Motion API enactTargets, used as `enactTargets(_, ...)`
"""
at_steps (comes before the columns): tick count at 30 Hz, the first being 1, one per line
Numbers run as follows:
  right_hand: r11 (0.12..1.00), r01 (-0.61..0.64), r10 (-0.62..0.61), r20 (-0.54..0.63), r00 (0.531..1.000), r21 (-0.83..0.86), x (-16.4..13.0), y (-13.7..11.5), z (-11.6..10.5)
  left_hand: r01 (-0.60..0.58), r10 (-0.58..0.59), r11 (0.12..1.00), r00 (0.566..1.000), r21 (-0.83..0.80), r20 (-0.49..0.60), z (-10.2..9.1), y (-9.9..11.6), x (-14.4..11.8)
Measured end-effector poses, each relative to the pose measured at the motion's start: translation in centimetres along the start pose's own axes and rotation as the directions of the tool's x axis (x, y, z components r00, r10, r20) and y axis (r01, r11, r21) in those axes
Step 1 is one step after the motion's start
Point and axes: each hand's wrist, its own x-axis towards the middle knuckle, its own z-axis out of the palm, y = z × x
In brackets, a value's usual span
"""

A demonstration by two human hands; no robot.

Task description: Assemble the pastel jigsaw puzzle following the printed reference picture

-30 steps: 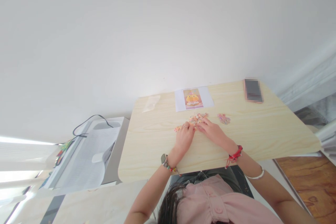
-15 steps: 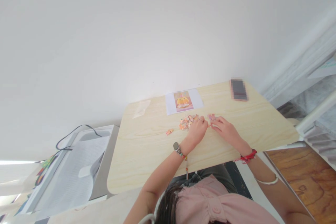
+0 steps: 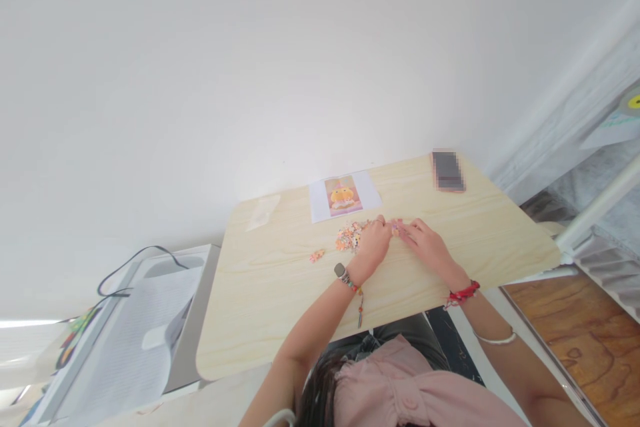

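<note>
Between my two hands lies a small joined cluster of pinkish-purple jigsaw pieces on the table. My left hand has its fingers curled and pressed at the cluster's left edge; its fingertips are partly hidden. From the right, my right hand grips the cluster with thumb and fingers. A loose pile of jigsaw pieces sits just left of my left hand, which covers part of it. Farther left is a little group of orange pieces, apart from the pile.
Behind the pile lies a white sheet with a printed picture. A phone rests at the back right of the wooden table. A translucent sheet is at the back left. Papers and a cable stand beyond the left edge.
My left fingers have moved up against the jigsaw cluster, and my right fingers have come over its right side. The view has shifted slightly.
</note>
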Motion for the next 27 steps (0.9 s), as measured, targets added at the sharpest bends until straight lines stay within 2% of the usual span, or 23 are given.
enactTargets(2,0.999,0.008,-0.008,-0.010,1.000,0.032,-0.4,-0.5,-0.1,0.036,-0.036,0.999,0.999,-0.011,0.011,-0.9,-1.3,-1.3)
enactTargets(5,0.997,0.050,-0.051,0.009,0.999,0.061,-0.7,-1.7,0.2,0.163,-0.163,0.987,0.986,-0.008,0.030,-2.1,-3.7,-4.1)
enactTargets(7,0.994,0.084,-0.088,0.057,0.994,0.071,-0.5,-2.6,0.8,0.257,-0.257,0.966,0.964,0.009,0.064,-2.4,-5.2,-5.9)
enactTargets(10,0.991,0.111,-0.122,0.153,0.981,0.078,0.3,-4.1,2.1,0.305,-0.304,0.952,0.947,0.004,0.100,-2.2,-6.4,-8.0)
enactTargets(14,0.989,0.125,-0.139,0.219,0.966,0.076,1.5,-5.5,3.4,0.307,-0.303,0.952,0.946,-0.019,0.117,-1.3,-6.0,-8.7)
enactTargets(19,0.992,0.105,-0.117,0.245,0.962,0.064,2.1,-6.3,3.7,0.256,-0.249,0.965,0.963,-0.061,0.104,-0.6,-5.0,-7.9)
enactTargets(25,0.996,-0.007,0.031,0.265,0.964,-0.088,1.6,-8.0,3.9,0.236,-0.228,0.970,0.967,-0.061,0.110,0.4,-4.6,-7.4)
enactTargets(27,0.993,-0.015,0.045,0.264,0.963,-0.115,1.4,-8.3,4.0,0.228,-0.221,0.971,0.970,-0.069,0.101,0.6,-4.7,-7.5)
